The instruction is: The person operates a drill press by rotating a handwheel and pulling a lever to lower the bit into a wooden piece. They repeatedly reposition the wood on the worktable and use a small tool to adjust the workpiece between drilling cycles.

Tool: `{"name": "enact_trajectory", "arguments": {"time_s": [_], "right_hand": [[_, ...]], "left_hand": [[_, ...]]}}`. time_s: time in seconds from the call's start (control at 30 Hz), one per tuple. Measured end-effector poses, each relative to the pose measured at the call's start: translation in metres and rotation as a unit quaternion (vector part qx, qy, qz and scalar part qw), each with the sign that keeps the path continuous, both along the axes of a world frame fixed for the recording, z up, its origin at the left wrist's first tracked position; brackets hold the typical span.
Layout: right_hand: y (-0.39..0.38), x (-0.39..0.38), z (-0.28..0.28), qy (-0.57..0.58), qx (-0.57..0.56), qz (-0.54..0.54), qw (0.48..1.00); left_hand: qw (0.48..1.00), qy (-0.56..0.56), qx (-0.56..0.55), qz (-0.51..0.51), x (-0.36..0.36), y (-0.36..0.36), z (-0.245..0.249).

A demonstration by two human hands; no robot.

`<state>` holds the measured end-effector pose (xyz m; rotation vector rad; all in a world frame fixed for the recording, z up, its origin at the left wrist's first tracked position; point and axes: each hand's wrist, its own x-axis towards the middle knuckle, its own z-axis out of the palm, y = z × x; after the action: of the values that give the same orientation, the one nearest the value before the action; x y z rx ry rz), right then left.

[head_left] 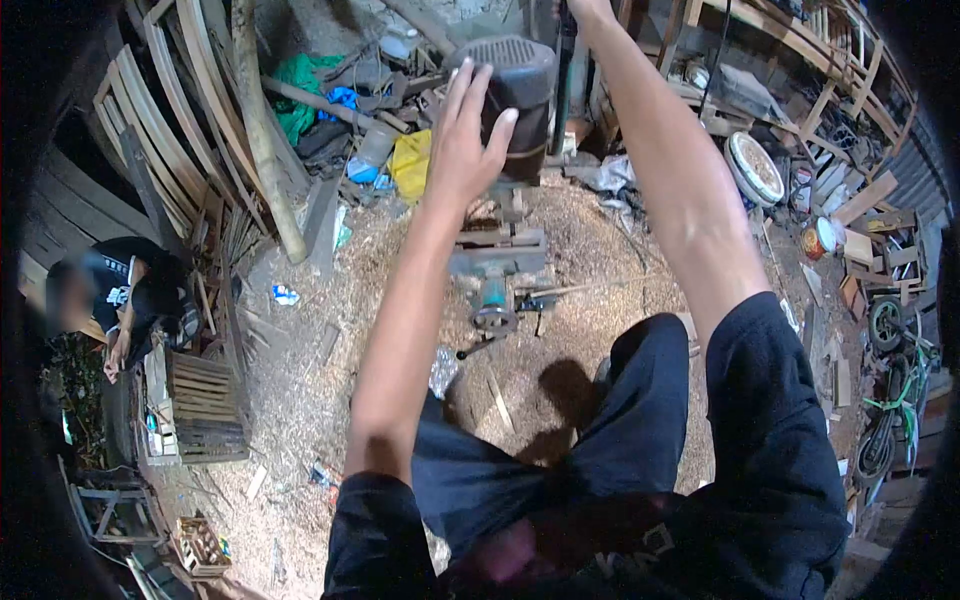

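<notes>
My left hand (470, 140) lies with fingers stretched over the side and top of a dark motor housing (530, 90) with a vented cap. The housing belongs to a standing machine, likely a drill press, with a slotted metal table (500, 258) and a greenish vise-like part (494, 300) below. At the top edge of the view, my right hand (588, 10) is wrapped around the upper end of a black upright bar (565, 80) beside the motor. The frame cuts off part of that hand.
Wood shavings (300, 400) cover the floor. Curved wooden pieces (150, 130) and a pole (262, 130) lean at left, where another person (130, 290) sits by a slatted crate (205, 390). A white bucket (755, 168), scrap wood and a green bicycle (895, 400) stand at right.
</notes>
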<state>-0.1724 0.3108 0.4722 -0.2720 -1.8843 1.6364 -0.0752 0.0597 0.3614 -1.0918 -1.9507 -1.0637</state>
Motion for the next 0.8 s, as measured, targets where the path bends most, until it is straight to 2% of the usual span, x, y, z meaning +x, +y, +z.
{"name": "enact_trajectory", "arguments": {"time_s": [0.03,0.13,0.17,0.27,0.3,0.4,0.43,0.53,0.7,0.8], "right_hand": [[-0.015,0.021,0.012,-0.002,-0.052,-0.026,0.998],[-0.021,0.045,-0.003,0.012,-0.017,-0.067,0.998],[-0.02,0.049,-0.01,0.04,-0.028,-0.008,0.999],[-0.026,0.069,-0.034,0.102,-0.005,0.018,0.995],[-0.03,0.083,-0.038,0.114,0.014,0.019,0.993],[-0.051,0.122,-0.044,0.088,-0.011,-0.016,0.996],[-0.053,0.13,-0.046,0.088,-0.029,0.003,0.996],[-0.043,0.122,-0.067,0.144,0.004,0.062,0.988],[-0.07,0.163,-0.071,0.178,-0.014,0.042,0.983],[-0.077,0.18,-0.091,0.195,-0.015,0.042,0.98]], "left_hand": [[0.999,0.022,-0.012,0.024,-0.002,0.006,-0.002],[1.0,0.026,0.002,0.018,-0.005,0.009,-0.004],[0.999,0.026,0.004,0.03,-0.005,0.009,-0.006],[0.988,-0.028,-0.069,0.132,0.015,0.012,0.01],[0.986,-0.015,-0.079,0.149,0.012,0.016,0.011],[0.989,0.015,-0.06,0.134,0.008,0.029,0.0],[0.982,-0.007,-0.088,0.168,0.016,0.03,-0.004],[0.971,-0.038,-0.132,0.196,0.021,0.027,-0.003],[0.951,-0.064,-0.201,0.227,0.024,0.023,0.003],[0.95,-0.064,-0.201,0.232,0.026,0.024,0.001]]}}
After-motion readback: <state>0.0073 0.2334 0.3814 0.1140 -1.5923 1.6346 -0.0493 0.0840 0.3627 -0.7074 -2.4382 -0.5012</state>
